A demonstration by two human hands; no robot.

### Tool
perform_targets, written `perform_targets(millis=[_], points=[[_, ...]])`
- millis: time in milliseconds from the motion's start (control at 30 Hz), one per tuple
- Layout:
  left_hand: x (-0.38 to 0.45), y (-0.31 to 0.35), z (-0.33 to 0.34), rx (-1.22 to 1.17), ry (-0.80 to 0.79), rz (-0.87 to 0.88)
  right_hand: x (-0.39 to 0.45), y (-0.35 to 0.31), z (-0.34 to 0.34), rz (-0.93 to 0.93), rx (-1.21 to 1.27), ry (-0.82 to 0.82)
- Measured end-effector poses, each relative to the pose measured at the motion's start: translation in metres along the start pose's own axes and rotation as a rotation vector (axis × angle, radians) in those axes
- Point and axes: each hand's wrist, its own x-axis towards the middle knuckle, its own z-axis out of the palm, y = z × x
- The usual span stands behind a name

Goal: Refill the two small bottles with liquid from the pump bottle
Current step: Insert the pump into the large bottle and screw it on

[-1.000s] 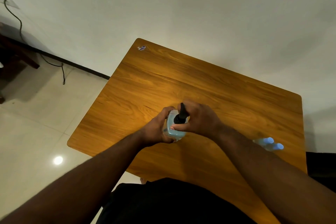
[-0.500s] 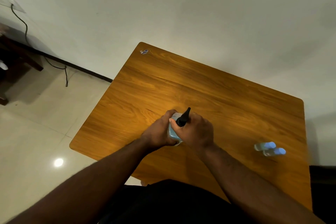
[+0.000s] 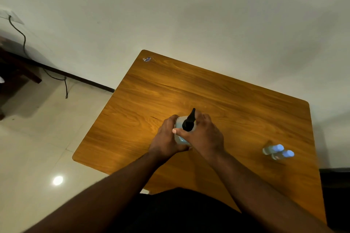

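- A plain pale wall (image 3: pixel 189 15) is filling the far half of the view, with a tiled floor (image 3: pixel 34 147) spreading out on the left.
- A wooden table (image 3: pixel 236 104) is taking up the middle, its top looking smooth and glossy enough that a bottle could be sliding on it.
- The pump bottle (image 3: pixel 180 134) is standing upright near the table's centre; it is looking like pale, stiff plastic, and I judge it fairly heavy with liquid, so its body is the safest place to be gripping.
- The left hand (image 3: pixel 166 142) is wrapping closed around the bottle's left side.
- The right hand (image 3: pixel 204 136) is curling closed around the neck just under the black pump head (image 3: pixel 189 122), probably unscrewing it.
- The two small bottles (image 3: pixel 277 151) are lying side by side, touching, far off to the right; they are seeming light and liable to roll.
- A small sticker (image 3: pixel 147 59) is sitting at the far-left corner, its writing too small to be reading; no label is showing on any bottle.
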Motion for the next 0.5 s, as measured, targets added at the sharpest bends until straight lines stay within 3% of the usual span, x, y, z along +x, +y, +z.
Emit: perform_targets(millis=[67,167,300,500], points=[[-0.004,0.010,0.005,0.069,0.138,-0.077,0.003,-0.003,0.005,0.032,0.187,-0.059],[-0.007,0.013,0.011,-0.026,0.257,-0.073,0.015,-0.004,0.007,-0.005,0.321,-0.060],[0.008,-0.015,-0.003,0.016,0.185,0.009,0.038,-0.001,0.004,-0.035,0.440,-0.102],[0.061,-0.047,-0.053,0.104,0.135,-0.163,0.082,-0.011,0.005,-0.032,0.646,-0.160]])
